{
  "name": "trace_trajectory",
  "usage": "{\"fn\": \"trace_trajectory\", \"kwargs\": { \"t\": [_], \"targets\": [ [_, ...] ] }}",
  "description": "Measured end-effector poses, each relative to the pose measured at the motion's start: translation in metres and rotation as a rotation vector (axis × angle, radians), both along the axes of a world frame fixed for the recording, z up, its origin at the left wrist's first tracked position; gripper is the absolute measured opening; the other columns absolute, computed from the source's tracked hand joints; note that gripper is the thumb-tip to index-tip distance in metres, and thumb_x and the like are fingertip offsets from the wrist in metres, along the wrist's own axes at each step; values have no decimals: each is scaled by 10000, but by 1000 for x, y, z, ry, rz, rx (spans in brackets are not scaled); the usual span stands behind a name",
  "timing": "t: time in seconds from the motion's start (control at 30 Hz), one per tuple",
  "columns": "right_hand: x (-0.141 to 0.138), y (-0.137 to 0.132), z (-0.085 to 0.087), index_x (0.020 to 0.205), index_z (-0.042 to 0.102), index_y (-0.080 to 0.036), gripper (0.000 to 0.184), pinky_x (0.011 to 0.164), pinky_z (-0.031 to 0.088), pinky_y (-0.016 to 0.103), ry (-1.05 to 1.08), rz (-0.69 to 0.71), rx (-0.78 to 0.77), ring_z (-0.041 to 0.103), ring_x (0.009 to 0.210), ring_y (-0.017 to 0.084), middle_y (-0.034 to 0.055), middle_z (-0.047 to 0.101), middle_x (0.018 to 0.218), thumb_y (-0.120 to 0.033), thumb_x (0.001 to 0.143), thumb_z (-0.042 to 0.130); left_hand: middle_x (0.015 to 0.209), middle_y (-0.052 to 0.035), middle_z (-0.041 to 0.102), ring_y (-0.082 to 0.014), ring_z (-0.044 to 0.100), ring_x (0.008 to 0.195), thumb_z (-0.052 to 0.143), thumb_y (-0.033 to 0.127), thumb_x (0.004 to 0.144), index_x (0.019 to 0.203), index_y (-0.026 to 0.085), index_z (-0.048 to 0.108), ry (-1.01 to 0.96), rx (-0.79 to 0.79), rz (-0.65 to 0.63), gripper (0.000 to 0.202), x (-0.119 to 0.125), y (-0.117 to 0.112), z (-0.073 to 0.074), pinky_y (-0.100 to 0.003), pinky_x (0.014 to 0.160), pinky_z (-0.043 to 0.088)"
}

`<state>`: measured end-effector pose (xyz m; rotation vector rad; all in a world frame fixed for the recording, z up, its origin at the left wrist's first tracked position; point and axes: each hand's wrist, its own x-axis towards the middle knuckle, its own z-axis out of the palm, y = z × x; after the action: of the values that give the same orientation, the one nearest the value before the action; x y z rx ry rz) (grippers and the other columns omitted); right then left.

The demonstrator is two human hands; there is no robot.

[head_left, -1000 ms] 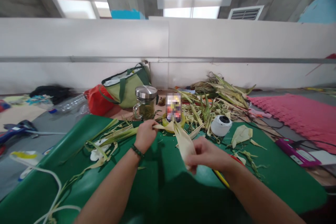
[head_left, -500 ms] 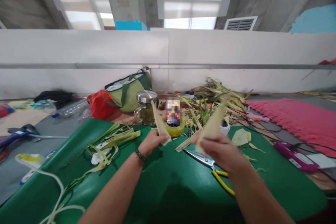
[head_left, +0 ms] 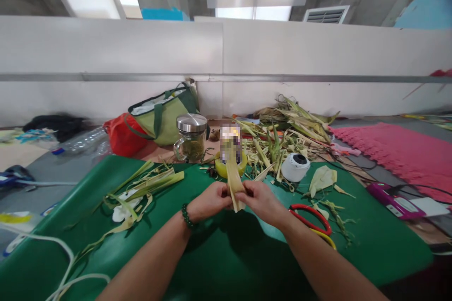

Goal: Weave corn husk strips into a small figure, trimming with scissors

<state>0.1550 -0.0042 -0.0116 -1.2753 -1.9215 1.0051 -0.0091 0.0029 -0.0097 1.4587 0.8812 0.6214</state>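
A pale corn husk [head_left: 233,179] stands upright between my hands above the green mat [head_left: 148,249]. My left hand [head_left: 213,200], with a green bead bracelet at the wrist, pinches its left side near the lower end. From the right, my right hand [head_left: 263,202] grips the same lower part, fingers closed. Whether one or two layers of husk lie there, I cannot tell. Scissors with red and yellow handles [head_left: 312,218] lie beside my right forearm, their blades mostly hidden. Behind the husk, a phone [head_left: 226,143] with a blurred screen leans at a yellow roll [head_left: 221,169].
A lidded glass mug [head_left: 192,143] stands behind my left hand. Husk strips [head_left: 155,183] lie left on the mat. At right are a white spool [head_left: 295,168], a loose husk piece [head_left: 323,180] and a purple device [head_left: 395,202]. A husk pile [head_left: 300,120] sits at the back.
My hands, apart before with a husk in each, have come together at the middle on the husk. My right hand moved left and the view shifted slightly.
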Motion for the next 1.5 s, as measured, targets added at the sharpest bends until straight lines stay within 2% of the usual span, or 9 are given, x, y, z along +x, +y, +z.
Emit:
{"fn": "trace_trajectory", "kwargs": {
  "t": [0.1, 0.3, 0.47, 0.57, 0.8, 0.93, 1.13, 1.33, 1.5],
  "targets": [
    [-4, 0, -1, 631, 537, -177, 121, 506, 331, 211, 45, -96, -16, 443, 553, 110, -35, 519, 589, -237, 719, 593, 697, -37, 675, -148, 566, 659, 694, 266, 653, 798, 91, 722, -30, 42, 13, 229, 0, 0, 3, -235, 634, 447],
    [-1, -1, -8, 596, 441, -204, 213, 484, 313, 219, 34, -171, 16, 427, 512, 110, -55, 458, 532, -271, 724, 598, 763, -56, 706, -196, 617, 751, 724, 307, 646, 853, 107, 722, -88, 27, -1, 288, 2, -1, 6, -294, 744, 474],
    [1, -3, -5, 627, 471, -199, 171, 552, 343, 234, -24, -185, 138, 460, 601, 130, -26, 502, 628, -278, 734, 578, 847, -71, 713, -219, 624, 837, 688, 273, 676, 872, 119, 709, -74, 75, 6, 250, 1, -2, 14, -321, 821, 466],
    [0, -3, -1, 601, 462, -198, 180, 542, 336, 230, -16, -173, 106, 447, 580, 124, -34, 491, 600, -268, 720, 579, 843, -62, 708, -213, 619, 831, 666, 228, 669, 871, 121, 695, -65, 74, 7, 230, 1, -2, 13, -323, 827, 461],
    [0, -3, -2, 546, 433, -198, 246, 482, 293, 219, 21, -199, 61, 398, 512, 102, -58, 455, 528, -265, 682, 628, 922, -59, 666, -190, 600, 849, 612, 171, 667, 960, 131, 632, -136, 9, 101, 296, 2, -2, 9, -295, 766, 473],
    [0, -3, -5, 550, 452, -195, 211, 478, 308, 212, 61, -198, 59, 413, 510, 100, -55, 473, 526, -251, 678, 610, 916, -66, 656, -196, 600, 849, 632, 316, 724, 929, 123, 613, -106, 0, 151, 283, 3, -4, 9, -294, 739, 477],
    [-1, -4, -4, 529, 470, -188, 180, 462, 301, 201, 104, -186, 56, 403, 490, 91, -59, 476, 508, -204, 646, 606, 712, -30, 630, -147, 580, 631, 636, 491, 709, 810, 106, 611, 5, 7, 233, 399, 4, -2, 4, -239, 546, 465],
    [-1, -3, -4, 512, 483, -185, 195, 450, 290, 203, 101, -186, 3, 392, 471, 88, -60, 469, 487, -198, 628, 638, 718, -35, 641, -148, 589, 614, 624, 454, 731, 836, 116, 624, 74, -2, 209, 353, 2, -4, 5, -222, 492, 458],
    [-2, -4, -4, 514, 505, -178, 189, 448, 289, 199, 88, -176, -25, 399, 472, 85, -60, 483, 490, -188, 612, 666, 742, -50, 650, -166, 584, 668, 601, 370, 743, 820, 104, 635, 62, 134, 164, 279, -1, -2, 3, -263, 591, 482]
  ]
}}
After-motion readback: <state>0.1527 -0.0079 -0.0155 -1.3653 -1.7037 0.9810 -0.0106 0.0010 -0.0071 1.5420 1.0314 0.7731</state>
